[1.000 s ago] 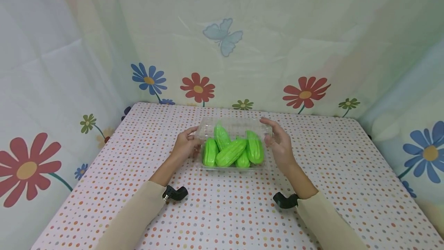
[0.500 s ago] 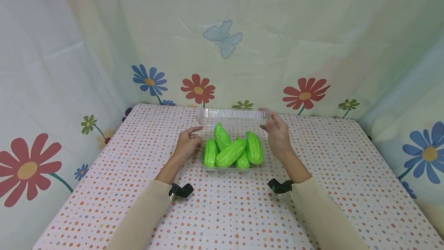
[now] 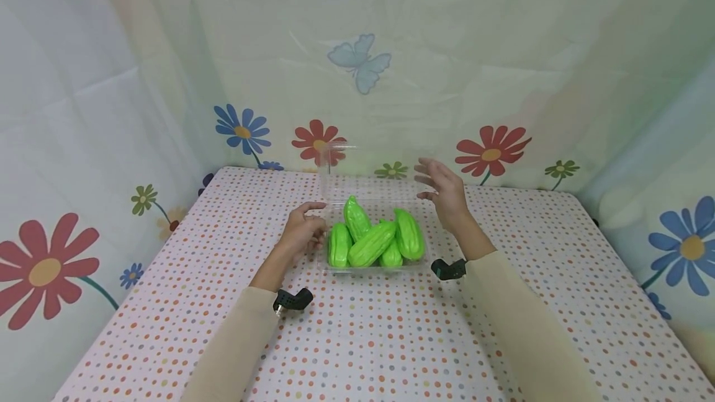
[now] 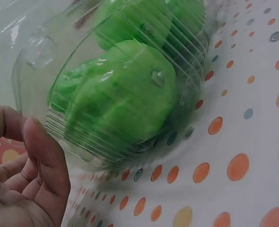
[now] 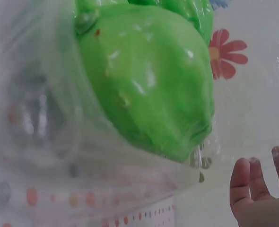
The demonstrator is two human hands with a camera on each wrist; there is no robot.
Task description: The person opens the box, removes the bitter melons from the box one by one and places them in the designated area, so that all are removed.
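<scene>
A clear plastic clamshell container sits mid-table, packed with several bright green ridged gourds. Its transparent lid stands raised at the back. My left hand pinches the tray's left rim, index finger over the corner. In the left wrist view the thumb lies beside the ribbed wall, with a gourd behind it. My right hand hovers with straight, spread fingers at the lid's right edge. The right wrist view shows its fingertips beyond a gourd seen through plastic.
The table wears a white cloth with coloured dots. Flower-and-butterfly printed sheets wall it in at the back and both sides. Black wrist cameras sit on both beige sleeves.
The lid has swung up from lying over the gourds to standing upright at the back. My right hand rose and moved back with it; the left hand stayed at the tray's left rim.
</scene>
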